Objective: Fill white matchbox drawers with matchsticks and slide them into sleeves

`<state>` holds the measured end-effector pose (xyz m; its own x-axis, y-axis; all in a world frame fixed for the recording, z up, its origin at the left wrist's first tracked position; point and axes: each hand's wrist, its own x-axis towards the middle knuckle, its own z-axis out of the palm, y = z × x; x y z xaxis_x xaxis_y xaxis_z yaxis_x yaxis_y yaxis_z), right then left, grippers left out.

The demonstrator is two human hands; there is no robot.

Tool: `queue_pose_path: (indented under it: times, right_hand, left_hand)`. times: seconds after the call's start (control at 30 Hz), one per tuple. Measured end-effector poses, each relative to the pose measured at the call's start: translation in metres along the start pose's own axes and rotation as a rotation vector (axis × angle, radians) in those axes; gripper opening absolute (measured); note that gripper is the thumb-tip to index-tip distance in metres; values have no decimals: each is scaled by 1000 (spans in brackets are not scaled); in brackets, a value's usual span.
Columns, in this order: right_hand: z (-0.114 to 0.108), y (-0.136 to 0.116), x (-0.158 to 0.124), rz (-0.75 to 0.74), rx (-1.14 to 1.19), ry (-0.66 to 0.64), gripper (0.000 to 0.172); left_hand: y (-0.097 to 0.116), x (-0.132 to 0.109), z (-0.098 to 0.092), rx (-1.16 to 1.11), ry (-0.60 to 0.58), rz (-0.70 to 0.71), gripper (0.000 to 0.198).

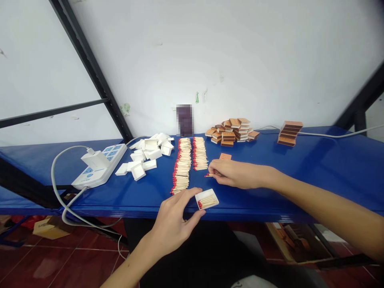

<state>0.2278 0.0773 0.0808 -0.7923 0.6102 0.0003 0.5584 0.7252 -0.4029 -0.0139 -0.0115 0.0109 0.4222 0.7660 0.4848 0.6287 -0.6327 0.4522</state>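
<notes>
My left hand (pixel 177 218) grips a small white matchbox tray (pixel 215 195) between thumb and fingers at the front edge of the blue shelf. Several red-headed matches (pixel 207 201) lie inside that tray. Just above and to the right, my right hand (pixel 231 174) is closed on matches (pixel 209 175), whose red tips poke out past the fingers; how many it holds is hidden. Two long rows of matches, the left row (pixel 182 168) and the shorter right row (pixel 199 154), run away from me. Beyond the right hand lies an orange matchbox sleeve (pixel 225 156).
White empty trays (pixel 150 150) are heaped on the left beside a power strip (pixel 100 166) with a plugged-in charger and cable. Matchboxes (pixel 232 130) form a pile at the back, with a stack (pixel 290 133) farther right. Behind stands a white wall (pixel 240 60).
</notes>
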Motion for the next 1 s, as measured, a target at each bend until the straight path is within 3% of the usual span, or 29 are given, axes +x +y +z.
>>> queue_pose_path:
  times: [0.1,0.2,0.33,0.57,0.8,0.97,1.0]
  right_hand:
    - [1,-11,-1,-48,129,-5,12]
    - [8,-18,0,-116,196,-11,3]
    - [18,-19,2,-187,144,-17,7]
    - [24,-18,3,-302,126,9,16]
    - [14,-11,0,-188,-36,137,14]
    - [4,-7,-4,-55,-39,1,6]
    - [3,-6,-4,-48,-14,-28,10]
  left_hand:
    - [0,0,0,9,-11,-24,43]
    - [0,1,0,10,-3,-42,37]
    - [2,1,0,0,29,-56,30]
    - [1,2,0,-12,-17,-31,30]
    - [1,1,-1,-37,-35,-31,19]
    - [-1,1,1,-50,-22,-44,13]
    - [-1,1,1,-59,-25,-34,11]
